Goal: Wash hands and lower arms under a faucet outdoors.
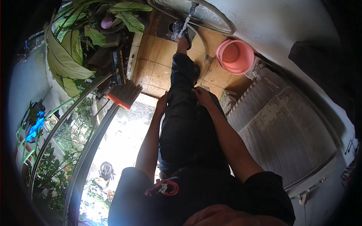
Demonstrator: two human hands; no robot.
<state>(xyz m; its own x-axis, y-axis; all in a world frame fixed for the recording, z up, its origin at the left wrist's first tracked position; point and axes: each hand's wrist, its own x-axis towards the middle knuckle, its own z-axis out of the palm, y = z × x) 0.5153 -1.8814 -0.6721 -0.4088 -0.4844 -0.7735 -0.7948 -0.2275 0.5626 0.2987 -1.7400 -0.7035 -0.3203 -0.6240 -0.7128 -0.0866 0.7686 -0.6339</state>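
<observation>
Trouser leg, of dark, slightly shiny cloth, runs from the person's lap up the middle of the view to a bare ankle and a foot held under a stream of water from a tap. Both hands hold this raised leg near the knee. Left hand lies against the leg's left side, its fingers mostly hidden behind the cloth, so whether it grips cannot be told. Right hand rests on the leg's right side with fingers curled onto the fabric, seemingly pinching it.

Beneath the leg lies a floor of square ochre tiles, worn and damp-looking. Right of the leg stands a round pink plastic basin, and beyond it a ribbed grey concrete slab. Left of the leg leans a broom with an orange head and stiff bristles, beside broad green leaves. A curved metal railing bends away further left.
</observation>
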